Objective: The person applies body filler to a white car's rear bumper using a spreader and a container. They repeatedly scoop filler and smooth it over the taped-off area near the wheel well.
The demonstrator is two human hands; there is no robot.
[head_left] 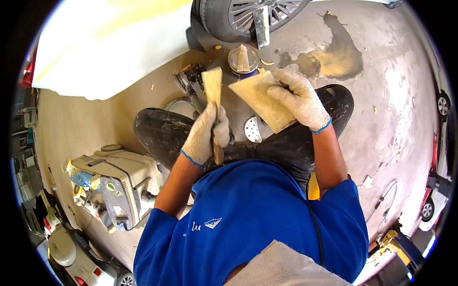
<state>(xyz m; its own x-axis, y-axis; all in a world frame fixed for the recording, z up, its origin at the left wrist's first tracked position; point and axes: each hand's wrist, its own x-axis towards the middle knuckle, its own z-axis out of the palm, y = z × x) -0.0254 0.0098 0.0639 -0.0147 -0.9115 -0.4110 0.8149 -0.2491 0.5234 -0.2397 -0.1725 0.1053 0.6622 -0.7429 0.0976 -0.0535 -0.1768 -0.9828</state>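
Note:
My gloved left hand [205, 133] grips a putty knife [212, 86] upright, its blade coated pale yellow. My gloved right hand [296, 97] holds a flat, yellowish square plate [260, 105] by its edge, tilted, to the right of the knife. Behind them stands a round tin [234, 62] with a pale tube [243, 56] lying on its lid. A white perforated disc [253, 129] shows below the plate, between my legs. A sanding tool with a hose [192, 95] lies on the floor behind my left hand, partly hidden.
A white car body panel [105, 47] and wheel [238, 16] are ahead. A boxy vacuum machine [119, 186] stands at my left. A dark stain [336, 52] marks the floor [391, 119] ahead right, and a thin hose [384, 202] lies at my right. Cars [71, 248] stand around the edges.

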